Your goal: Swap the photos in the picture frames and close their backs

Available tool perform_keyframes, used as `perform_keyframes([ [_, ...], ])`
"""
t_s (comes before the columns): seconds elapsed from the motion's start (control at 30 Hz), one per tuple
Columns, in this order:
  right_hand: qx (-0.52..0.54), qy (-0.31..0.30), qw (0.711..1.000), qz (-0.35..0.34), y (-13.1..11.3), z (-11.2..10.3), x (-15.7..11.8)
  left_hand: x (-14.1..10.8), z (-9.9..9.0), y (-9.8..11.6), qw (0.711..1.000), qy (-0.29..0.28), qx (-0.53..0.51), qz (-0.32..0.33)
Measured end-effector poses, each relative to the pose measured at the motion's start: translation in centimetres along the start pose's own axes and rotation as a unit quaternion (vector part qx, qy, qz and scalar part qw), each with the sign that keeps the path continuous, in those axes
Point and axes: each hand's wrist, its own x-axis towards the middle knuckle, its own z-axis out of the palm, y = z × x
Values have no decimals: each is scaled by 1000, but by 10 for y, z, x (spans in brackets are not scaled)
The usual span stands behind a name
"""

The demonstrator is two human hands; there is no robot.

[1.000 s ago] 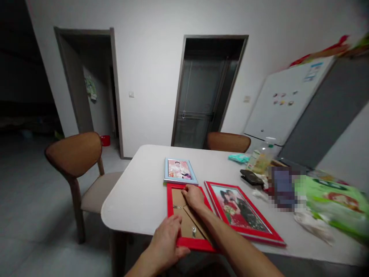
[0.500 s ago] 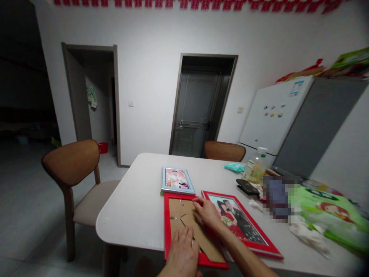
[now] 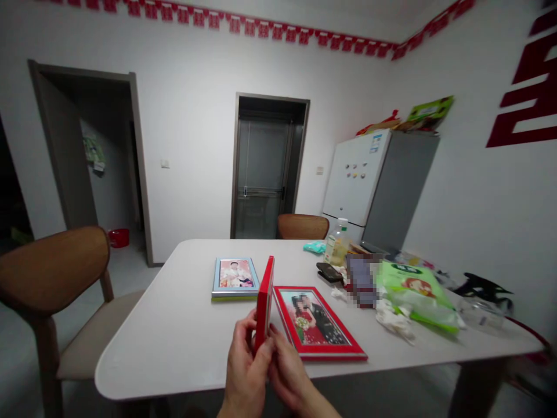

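Observation:
A red picture frame (image 3: 264, 305) stands on edge between my hands, seen edge-on, so its faces are hidden. My left hand (image 3: 249, 363) wraps round its near left side, with the thumb along the edge. On the other side, my right hand (image 3: 285, 366) grips the frame low down, its fingers partly hidden. Just right of it, a second red picture frame (image 3: 343, 348) lies face up on the white table (image 3: 183, 325), showing a photo of two people. A light blue picture frame (image 3: 214, 281) with a photo of one person lies behind, to the left.
Right of the frames lie a black wallet-like item (image 3: 329, 272), a bottle of yellowish liquid (image 3: 336, 247), crumpled tissues (image 3: 394, 319) and a green plastic pack (image 3: 418, 293). A teal packet (image 3: 314, 247) sits farther back. Wooden chairs (image 3: 56, 267) stand left and behind.
The red frame that lay back side up under my hands is now lifted and turned on edge, held between both hands. The view has swung to the right.

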Motion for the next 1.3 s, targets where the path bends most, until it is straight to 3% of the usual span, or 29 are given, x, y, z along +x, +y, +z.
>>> perform_keyframes([
  [0.1, -35, 74, 995, -65, -29, -20, 10, 13, 9, 1, 996, 18, -89, -27],
  [0.2, -198, 148, 967, -60, -77, -65, 29, 25, 14, -13, 991, -16, -108, -72],
  [0.27, -348, 180, 918, -67, -106, -95, 43, 28, 22, -32, 988, -56, -108, -98],
  [0.33, -501, 215, 835, -79, -127, -119, 54, 28, 34, -56, 987, -77, -72, -124],
  [0.4, -561, 231, 791, -83, -138, -136, 63, 26, 46, -78, 985, -97, 38, -139],
  [0.47, -585, 240, 770, -82, -140, -148, 68, 27, 54, -93, 976, -108, 132, -137],
  [0.67, -673, 257, 688, -81, -134, -168, 77, 33, 51, -107, 964, -105, 220, -111],
  [0.77, -711, 252, 649, -97, -133, -160, 80, 34, 37, -107, 959, -108, 240, -101],
  [0.87, -745, 212, 616, -146, -120, -128, 86, 37, 12, -104, 957, -92, 257, -94],
  [1.1, -786, -15, 579, -216, -37, -21, 126, 58, -54, -92, 957, -3, 271, -102],
  [1.2, -794, -58, 563, -221, -14, 5, 144, 62, -69, -96, 959, 32, 249, -127],
  [1.3, -805, -75, 545, -221, -3, 15, 153, 65, -79, -106, 963, 66, 200, -169],
])
